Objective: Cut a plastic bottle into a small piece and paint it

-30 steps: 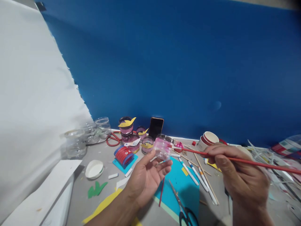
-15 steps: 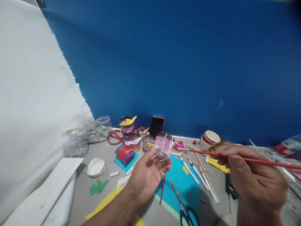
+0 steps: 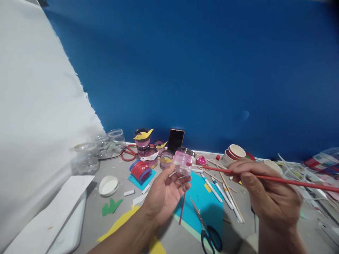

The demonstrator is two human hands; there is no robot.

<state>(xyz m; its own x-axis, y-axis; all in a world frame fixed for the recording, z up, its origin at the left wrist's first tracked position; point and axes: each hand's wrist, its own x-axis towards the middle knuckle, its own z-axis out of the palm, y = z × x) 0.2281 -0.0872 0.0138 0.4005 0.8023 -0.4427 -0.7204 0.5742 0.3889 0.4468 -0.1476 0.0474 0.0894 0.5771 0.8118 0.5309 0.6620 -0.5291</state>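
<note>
Behind everything stands the blue wall [image 3: 201, 70], with a white sheet [image 3: 34, 106] leaning across its left side, and the grey table [image 3: 92, 208] runs along its foot. On the table, below the wall and nearer you, lie a cyan sheet of paper [image 3: 209, 208] and black-handled scissors [image 3: 208, 231].

Your left hand [image 3: 165, 192] is raised over that cyan paper, palm up, its fingertips closed around a small clear jar [image 3: 183, 162] streaked with pink paint. The jar sits above the hand, its mouth tilted up and to the right.

Your right hand [image 3: 265, 190] is to the right of the jar, pinched shut on a long red paintbrush [image 3: 265, 177]. The brush's long axis runs nearly level, left to right; its tip meets the jar's right side, so the jar lies straight left of your right hand.

The brush handle is cut off at the right edge. The clutter by the wall's right end is blurred, and the bristles are too small to make out.
</note>
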